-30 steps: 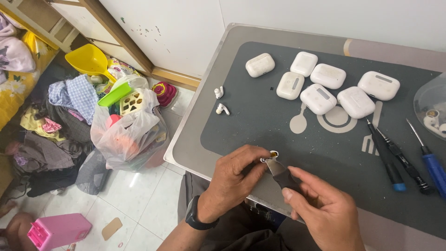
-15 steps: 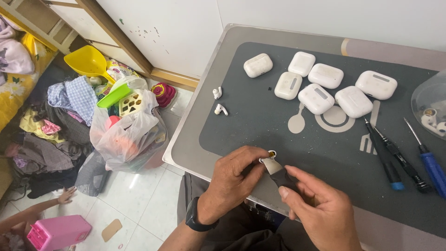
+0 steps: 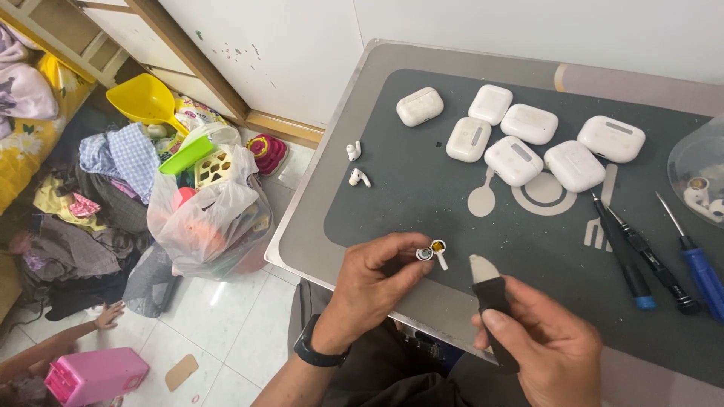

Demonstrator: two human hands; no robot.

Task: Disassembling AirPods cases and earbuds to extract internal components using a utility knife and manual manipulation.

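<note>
One opened earbud pinched in left hand fingers; right hand grips one pry tool; six cases.

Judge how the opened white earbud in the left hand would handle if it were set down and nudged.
The earbud looks very small beside the left hand, so probably light and easily flicked. Its rounded head suggests it may roll or pivot on the mat. It appears split open with an exposed part, so likely fragile.

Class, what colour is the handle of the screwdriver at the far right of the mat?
Blue; the screwdriver shows best in the head view.
</note>
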